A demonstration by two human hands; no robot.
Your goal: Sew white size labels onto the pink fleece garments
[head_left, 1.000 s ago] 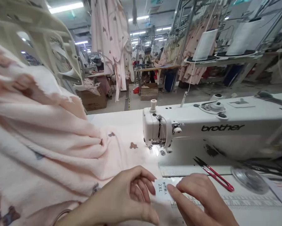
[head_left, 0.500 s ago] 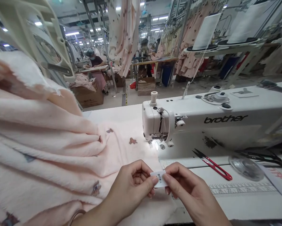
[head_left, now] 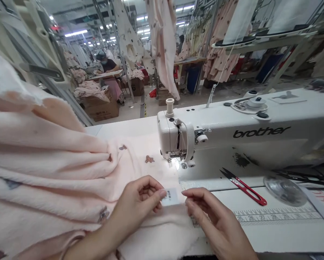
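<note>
My left hand (head_left: 140, 202) pinches a small white size label (head_left: 172, 196) between thumb and forefinger, holding it against the edge of the pink fleece fabric (head_left: 56, 169). My right hand (head_left: 213, 220) is just right of the label, fingers curled, fingertips touching the fabric edge beside it. Whether it grips anything I cannot make out. The white Brother sewing machine (head_left: 245, 141) stands right behind, its needle (head_left: 175, 162) lit above the fabric.
Red-handled thread snips (head_left: 245, 186) lie on the machine bed to the right, next to a clear round disc (head_left: 285, 189). A printed ruler (head_left: 275, 216) runs along the table. Garments hang behind, and another person (head_left: 104, 65) works at a far table.
The label moved from between both hands down onto the fabric edge. My right hand let go of it and now sits beside it. The view shifted slightly left.
</note>
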